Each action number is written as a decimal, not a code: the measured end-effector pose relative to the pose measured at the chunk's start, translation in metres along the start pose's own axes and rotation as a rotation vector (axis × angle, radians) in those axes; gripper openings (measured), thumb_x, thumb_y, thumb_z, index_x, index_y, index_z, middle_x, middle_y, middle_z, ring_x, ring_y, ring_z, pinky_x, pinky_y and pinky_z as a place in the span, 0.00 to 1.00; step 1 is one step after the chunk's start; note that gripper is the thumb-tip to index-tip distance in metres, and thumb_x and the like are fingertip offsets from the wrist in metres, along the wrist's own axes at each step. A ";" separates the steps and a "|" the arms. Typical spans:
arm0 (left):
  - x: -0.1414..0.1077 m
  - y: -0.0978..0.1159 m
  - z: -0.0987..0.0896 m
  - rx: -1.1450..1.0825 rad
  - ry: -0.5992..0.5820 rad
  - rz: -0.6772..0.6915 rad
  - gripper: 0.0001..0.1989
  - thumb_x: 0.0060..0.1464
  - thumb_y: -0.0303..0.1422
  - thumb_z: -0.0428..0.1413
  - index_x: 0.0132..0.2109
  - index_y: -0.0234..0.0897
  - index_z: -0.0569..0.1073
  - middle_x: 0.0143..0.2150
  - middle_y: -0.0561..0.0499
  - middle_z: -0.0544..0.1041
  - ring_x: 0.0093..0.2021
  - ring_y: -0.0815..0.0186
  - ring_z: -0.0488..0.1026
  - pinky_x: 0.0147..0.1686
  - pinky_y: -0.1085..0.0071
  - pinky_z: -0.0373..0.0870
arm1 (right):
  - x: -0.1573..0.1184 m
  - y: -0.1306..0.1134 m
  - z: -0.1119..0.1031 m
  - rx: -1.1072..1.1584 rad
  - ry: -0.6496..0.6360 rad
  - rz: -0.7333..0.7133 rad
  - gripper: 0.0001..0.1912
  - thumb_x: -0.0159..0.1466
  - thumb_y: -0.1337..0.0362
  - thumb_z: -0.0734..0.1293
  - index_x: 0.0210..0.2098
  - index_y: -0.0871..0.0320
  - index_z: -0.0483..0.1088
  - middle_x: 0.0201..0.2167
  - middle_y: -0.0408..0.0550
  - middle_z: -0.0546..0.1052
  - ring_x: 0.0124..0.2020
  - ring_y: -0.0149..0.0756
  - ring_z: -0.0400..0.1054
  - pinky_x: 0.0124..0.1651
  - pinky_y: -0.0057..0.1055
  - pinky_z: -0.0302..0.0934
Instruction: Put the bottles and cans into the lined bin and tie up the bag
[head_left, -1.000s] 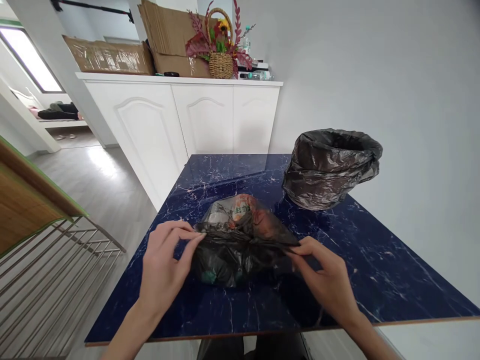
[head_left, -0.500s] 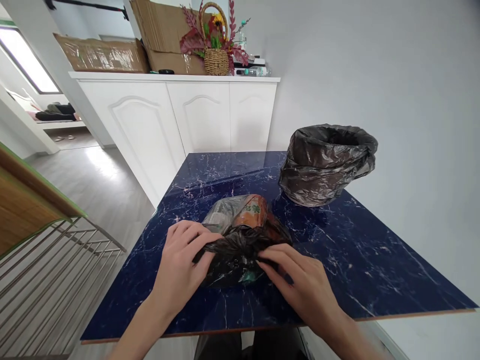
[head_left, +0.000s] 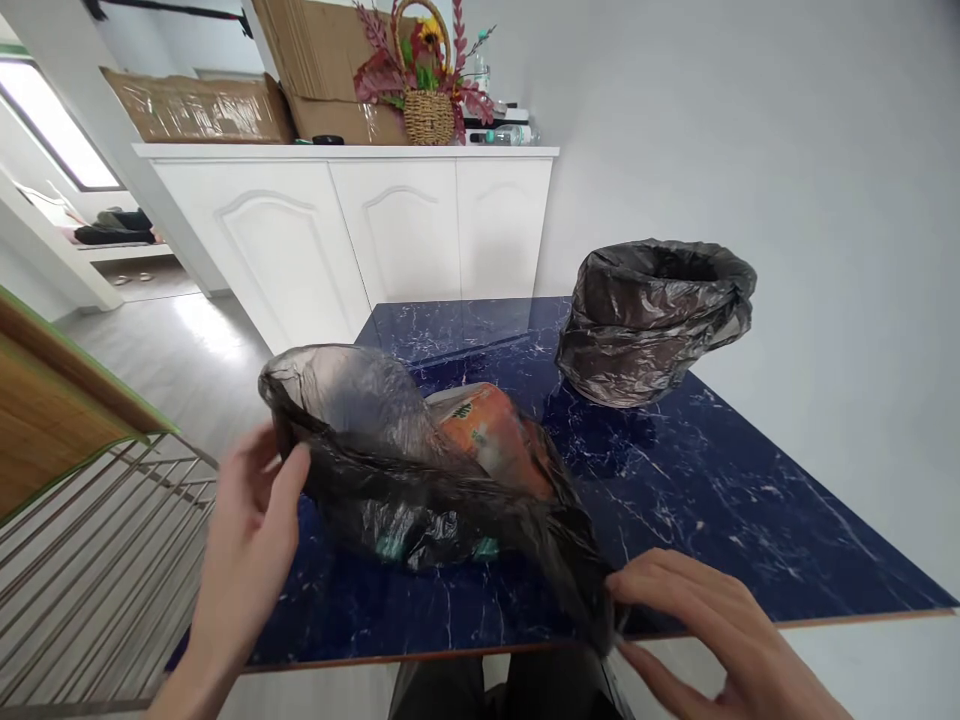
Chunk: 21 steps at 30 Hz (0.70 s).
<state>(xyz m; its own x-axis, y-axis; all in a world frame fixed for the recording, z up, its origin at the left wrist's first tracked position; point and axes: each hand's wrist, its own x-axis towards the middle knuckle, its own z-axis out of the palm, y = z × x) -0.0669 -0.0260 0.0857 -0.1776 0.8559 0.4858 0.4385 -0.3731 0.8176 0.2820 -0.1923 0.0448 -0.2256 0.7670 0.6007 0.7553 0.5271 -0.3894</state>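
A thin black plastic bag lies stretched sideways over the near part of the blue marbled table. My left hand pinches its raised left end, thumb in front and fingers behind. At the lower right, my right hand grips the bag's other end near the table's front edge. Through the film shows an orange package with green print; some green bits show lower down, too unclear to name. Farther back on the right stands a bin-shaped container lined with a black bag, its mouth open upward.
A white cabinet stands behind the table, carrying cardboard boxes, a flower basket and plastic bottles. At the left is a metal rack beside a wooden panel. A grey wall borders the right.
The bunched, twisted top of the bag has been pulled apart and spread wide. My left hand moved left, lifting its end; my right hand moved right and toward me with the other end.
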 end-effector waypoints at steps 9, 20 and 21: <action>-0.051 0.035 0.005 0.376 -0.714 1.047 0.15 0.70 0.30 0.54 0.61 0.43 0.72 0.52 0.47 0.85 0.53 0.57 0.82 0.63 0.53 0.75 | 0.023 -0.039 0.039 0.057 -0.167 -0.269 0.11 0.77 0.65 0.65 0.38 0.54 0.76 0.27 0.43 0.78 0.35 0.36 0.73 0.50 0.35 0.72; -0.071 -0.021 -0.032 0.615 -0.823 0.673 0.20 0.72 0.31 0.44 0.34 0.42 0.76 0.24 0.50 0.74 0.22 0.61 0.73 0.26 0.69 0.69 | 0.044 -0.057 0.063 0.071 -0.309 -0.245 0.10 0.76 0.70 0.62 0.51 0.58 0.73 0.44 0.47 0.80 0.41 0.36 0.75 0.44 0.30 0.68; -0.071 -0.020 -0.030 0.663 -0.788 0.642 0.21 0.71 0.29 0.44 0.31 0.41 0.75 0.22 0.49 0.73 0.20 0.61 0.72 0.25 0.69 0.67 | 0.052 -0.059 0.065 0.071 -0.318 -0.243 0.15 0.73 0.73 0.62 0.57 0.59 0.71 0.50 0.50 0.79 0.48 0.38 0.74 0.53 0.31 0.68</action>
<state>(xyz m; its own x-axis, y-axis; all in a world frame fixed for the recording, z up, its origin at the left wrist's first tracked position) -0.0895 -0.0900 0.0441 0.7210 0.6518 0.2351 0.6567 -0.7510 0.0683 0.1860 -0.1593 0.0537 -0.5802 0.6858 0.4393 0.6147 0.7226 -0.3163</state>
